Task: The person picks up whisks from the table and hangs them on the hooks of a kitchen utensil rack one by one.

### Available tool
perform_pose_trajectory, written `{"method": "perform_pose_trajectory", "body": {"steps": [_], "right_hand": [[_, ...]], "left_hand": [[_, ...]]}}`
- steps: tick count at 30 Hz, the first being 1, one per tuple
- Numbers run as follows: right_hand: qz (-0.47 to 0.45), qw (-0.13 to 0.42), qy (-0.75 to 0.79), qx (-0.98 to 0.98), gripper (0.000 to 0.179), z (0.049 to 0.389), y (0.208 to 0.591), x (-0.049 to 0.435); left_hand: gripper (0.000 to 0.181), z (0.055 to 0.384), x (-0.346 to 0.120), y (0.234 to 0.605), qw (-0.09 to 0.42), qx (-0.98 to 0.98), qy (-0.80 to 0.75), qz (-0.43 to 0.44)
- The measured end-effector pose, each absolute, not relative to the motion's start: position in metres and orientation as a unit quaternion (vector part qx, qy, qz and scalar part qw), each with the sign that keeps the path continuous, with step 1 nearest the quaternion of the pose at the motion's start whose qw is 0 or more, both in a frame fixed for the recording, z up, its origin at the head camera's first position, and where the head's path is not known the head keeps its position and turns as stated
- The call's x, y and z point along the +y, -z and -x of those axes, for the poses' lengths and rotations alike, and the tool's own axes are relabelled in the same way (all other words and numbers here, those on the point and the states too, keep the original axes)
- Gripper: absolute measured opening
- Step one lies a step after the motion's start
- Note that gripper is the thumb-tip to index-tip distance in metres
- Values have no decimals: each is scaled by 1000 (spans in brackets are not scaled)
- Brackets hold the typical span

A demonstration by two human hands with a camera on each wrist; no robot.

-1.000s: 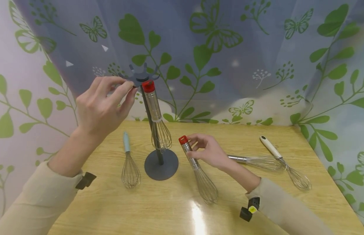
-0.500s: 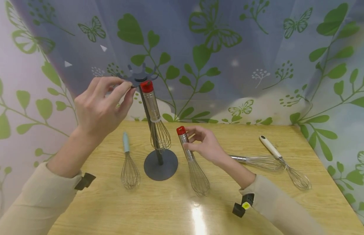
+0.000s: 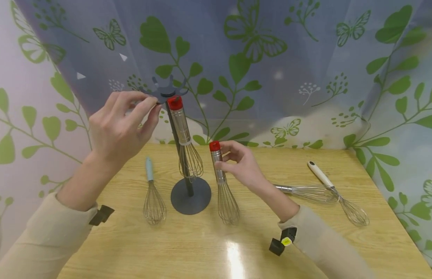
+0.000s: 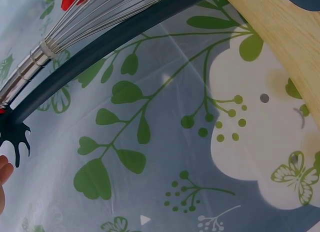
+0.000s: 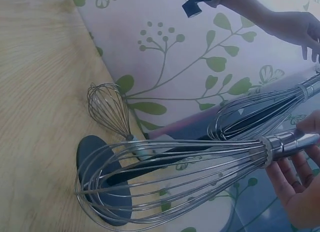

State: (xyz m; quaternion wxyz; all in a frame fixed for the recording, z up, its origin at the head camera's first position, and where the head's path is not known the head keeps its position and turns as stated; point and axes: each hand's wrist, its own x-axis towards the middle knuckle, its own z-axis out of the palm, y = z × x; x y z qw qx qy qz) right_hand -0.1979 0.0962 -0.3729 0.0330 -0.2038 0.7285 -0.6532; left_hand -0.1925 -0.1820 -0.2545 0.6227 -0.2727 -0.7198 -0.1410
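A dark grey whisk stand (image 3: 198, 205) has a round base and a ring of hooks on top. My left hand (image 3: 120, 122) pinches one hook at the left of that ring; only fingertips (image 4: 4, 174) show in the left wrist view. From the stand hangs a red-capped metal whisk (image 3: 182, 126). Right of the pole, my right hand (image 3: 243, 164) grips a second red-capped whisk (image 3: 215, 155) by its steel handle, nearly upright with the wires down. The right wrist view shows its wire loops large in front of the base, thumb and fingers around the handle (image 5: 287, 143).
A whisk with a light blue handle (image 3: 149, 169) lies left of the stand. To the right lie a steel-handled whisk (image 3: 289, 189) and a cream-handled whisk (image 3: 321, 174), their wires meeting. The wooden table (image 3: 167, 252) ends at a patterned curtain (image 3: 209, 38).
My right hand has lifted its whisk up and slightly left, bringing it from tilted to nearly upright. The left hand stays at the hook.
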Motion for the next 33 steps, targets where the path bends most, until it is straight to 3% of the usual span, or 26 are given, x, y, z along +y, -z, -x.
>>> {"method": "perform_pose_trajectory", "body": {"steps": [17, 33], "right_hand": [[235, -21, 660, 713, 44, 212, 361, 88], [270, -29, 666, 695, 49, 227, 343, 83]], "left_hand": [[7, 194, -182, 254, 624, -717, 143, 278], [9, 196, -182, 255, 627, -714, 146, 275]]}}
